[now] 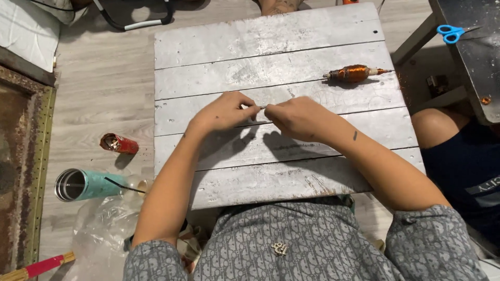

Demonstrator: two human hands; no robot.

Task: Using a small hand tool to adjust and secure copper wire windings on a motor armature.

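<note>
Thin wire [262, 107] pinched between left hand [225, 111] and right hand [298, 118] fingers (over table [271, 36])

— What's on the grey plank tabletop [312, 36]?
— One copper-wound motor armature [354, 73].
— And on the floor?
— One red can [119, 143], one teal metal tumbler [86, 184], one clear plastic bag [101, 221].
— Scissors?
— One blue-handled pair [451, 33], on the dark bench [476, 67].

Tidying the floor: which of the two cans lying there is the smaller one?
The red can, lying nearer the board; the teal can beside it is larger.
</note>
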